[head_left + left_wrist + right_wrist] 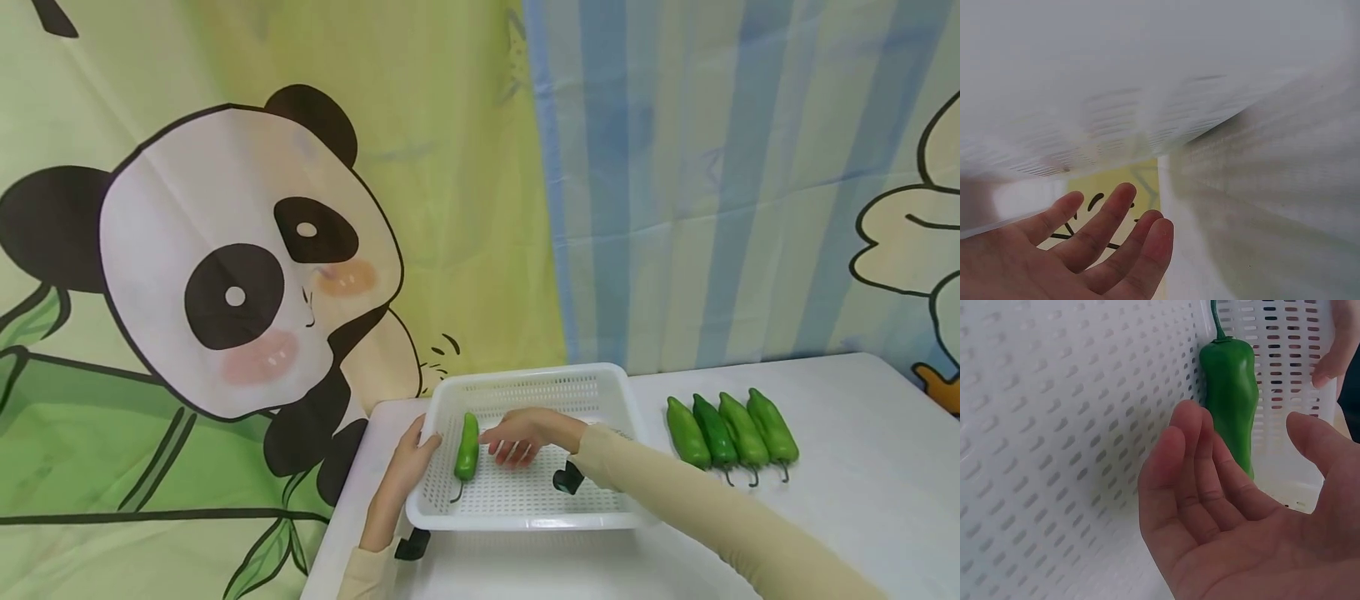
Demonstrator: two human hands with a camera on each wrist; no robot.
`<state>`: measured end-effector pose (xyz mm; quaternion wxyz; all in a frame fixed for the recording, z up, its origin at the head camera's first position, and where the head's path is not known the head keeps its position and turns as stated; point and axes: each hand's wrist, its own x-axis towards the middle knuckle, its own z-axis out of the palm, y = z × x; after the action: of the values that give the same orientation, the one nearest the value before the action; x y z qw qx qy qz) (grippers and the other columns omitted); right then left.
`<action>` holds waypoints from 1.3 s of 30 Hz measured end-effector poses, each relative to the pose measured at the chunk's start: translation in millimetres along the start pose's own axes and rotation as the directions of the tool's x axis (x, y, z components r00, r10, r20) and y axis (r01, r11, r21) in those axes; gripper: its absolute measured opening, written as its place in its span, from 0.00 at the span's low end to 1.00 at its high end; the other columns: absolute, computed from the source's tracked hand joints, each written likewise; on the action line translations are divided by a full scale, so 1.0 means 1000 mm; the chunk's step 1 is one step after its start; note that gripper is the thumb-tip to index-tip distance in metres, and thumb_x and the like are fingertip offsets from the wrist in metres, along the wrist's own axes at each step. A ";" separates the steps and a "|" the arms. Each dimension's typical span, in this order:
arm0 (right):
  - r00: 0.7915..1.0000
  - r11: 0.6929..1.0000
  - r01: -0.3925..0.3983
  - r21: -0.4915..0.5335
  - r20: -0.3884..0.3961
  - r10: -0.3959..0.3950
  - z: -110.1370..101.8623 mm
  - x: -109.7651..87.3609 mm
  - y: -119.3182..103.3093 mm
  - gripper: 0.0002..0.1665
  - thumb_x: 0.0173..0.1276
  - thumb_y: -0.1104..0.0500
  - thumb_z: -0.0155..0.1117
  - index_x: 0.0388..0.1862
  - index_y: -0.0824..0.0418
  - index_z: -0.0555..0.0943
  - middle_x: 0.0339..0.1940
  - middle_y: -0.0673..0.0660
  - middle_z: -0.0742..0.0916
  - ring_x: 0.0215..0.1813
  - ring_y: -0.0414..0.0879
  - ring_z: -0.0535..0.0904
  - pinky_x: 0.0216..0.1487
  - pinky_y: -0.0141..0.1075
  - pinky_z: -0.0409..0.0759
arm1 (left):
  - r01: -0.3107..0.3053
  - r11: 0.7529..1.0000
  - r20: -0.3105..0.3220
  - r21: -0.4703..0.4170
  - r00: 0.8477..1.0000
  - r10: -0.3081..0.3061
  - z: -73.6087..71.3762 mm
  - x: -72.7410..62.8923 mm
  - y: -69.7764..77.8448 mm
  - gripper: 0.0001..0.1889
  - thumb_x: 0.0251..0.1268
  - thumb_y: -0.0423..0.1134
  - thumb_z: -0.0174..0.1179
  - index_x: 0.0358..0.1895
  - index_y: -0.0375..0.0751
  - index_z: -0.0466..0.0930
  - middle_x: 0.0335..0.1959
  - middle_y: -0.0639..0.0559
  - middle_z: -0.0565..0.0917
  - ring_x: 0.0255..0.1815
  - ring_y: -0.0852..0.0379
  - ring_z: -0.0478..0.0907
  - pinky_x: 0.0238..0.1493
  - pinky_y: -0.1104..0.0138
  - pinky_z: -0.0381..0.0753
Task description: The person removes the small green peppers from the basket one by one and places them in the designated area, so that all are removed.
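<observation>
A white perforated plastic basket (525,523) stands on the table, with one green pepper (467,450) lying along its left side, stem toward the near edge. My left hand (412,454) holds the basket's left rim. Its thumb comes over the rim, while the other fingers (1100,234) extend outside, beside the wall. Inside the basket, my right hand (525,435) hovers just right of the pepper. In the right wrist view its fingers are bent loosely and its palm holds nothing; the fingertips overlap part of the green pepper (1230,381), and contact cannot be told.
Several green peppers (738,433) lie side by side in a row on the white table (862,500), to the right of the basket. Behind the table hangs a curtain (465,208) with a panda print and blue stripes.
</observation>
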<state>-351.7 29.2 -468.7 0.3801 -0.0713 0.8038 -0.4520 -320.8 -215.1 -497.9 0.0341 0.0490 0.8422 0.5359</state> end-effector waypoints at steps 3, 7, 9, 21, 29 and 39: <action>1.000 1.000 -0.004 0.005 -0.024 0.004 0.004 0.005 -0.003 0.29 0.71 0.40 0.61 0.50 0.65 0.83 0.40 0.61 0.89 0.34 0.46 0.82 0.35 0.35 0.82 | 0.000 1.000 0.002 0.001 1.000 0.000 0.000 0.001 0.002 0.29 0.77 0.42 0.50 0.78 0.48 0.58 0.69 0.31 0.72 0.52 0.37 0.85 0.37 0.54 0.91; 0.997 1.000 -0.005 0.014 -0.075 0.007 0.011 0.009 -0.008 0.29 0.70 0.41 0.63 0.48 0.66 0.84 0.39 0.62 0.88 0.33 0.46 0.81 0.36 0.37 0.82 | 0.000 1.000 0.009 0.016 1.000 0.000 0.000 0.001 0.004 0.29 0.78 0.42 0.49 0.78 0.47 0.58 0.69 0.31 0.72 0.51 0.39 0.85 0.38 0.55 0.91; 0.996 1.000 -0.005 0.013 -0.089 0.006 0.017 0.011 -0.011 0.29 0.70 0.41 0.63 0.47 0.68 0.83 0.37 0.61 0.88 0.32 0.46 0.80 0.36 0.37 0.81 | 0.004 1.000 0.004 0.027 1.000 -0.004 -0.001 0.001 0.004 0.29 0.78 0.42 0.49 0.78 0.47 0.58 0.69 0.31 0.73 0.51 0.39 0.85 0.38 0.55 0.91; 0.974 0.998 -0.059 0.025 -0.218 0.063 0.036 0.025 -0.023 0.29 0.69 0.41 0.64 0.41 0.69 0.84 0.33 0.61 0.89 0.28 0.45 0.80 0.39 0.39 0.85 | 0.014 1.000 0.009 0.002 1.000 -0.014 -0.004 0.000 0.003 0.29 0.78 0.42 0.49 0.79 0.48 0.56 0.67 0.30 0.74 0.50 0.39 0.86 0.37 0.55 0.91; 0.961 0.994 -0.086 0.066 -0.259 0.100 0.047 0.027 -0.029 0.26 0.68 0.42 0.66 0.36 0.66 0.77 0.36 0.64 0.90 0.30 0.47 0.81 0.43 0.38 0.86 | 0.024 1.000 0.017 0.000 1.000 -0.024 -0.004 0.001 0.001 0.29 0.78 0.42 0.49 0.79 0.48 0.56 0.67 0.30 0.74 0.46 0.42 0.87 0.35 0.56 0.91; 0.961 0.992 -0.102 0.076 -0.250 0.118 0.049 0.027 -0.029 0.26 0.69 0.41 0.65 0.35 0.65 0.76 0.36 0.64 0.88 0.31 0.47 0.81 0.46 0.40 0.86 | 0.021 1.000 0.025 -0.008 0.999 -0.021 -0.002 0.002 -0.001 0.30 0.78 0.42 0.49 0.79 0.48 0.56 0.67 0.29 0.73 0.45 0.43 0.87 0.35 0.56 0.91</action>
<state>-344.2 -33.0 -475.2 0.3006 0.0441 0.8341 -0.4604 -323.5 -216.8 -498.0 0.0503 0.0465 0.8398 0.5385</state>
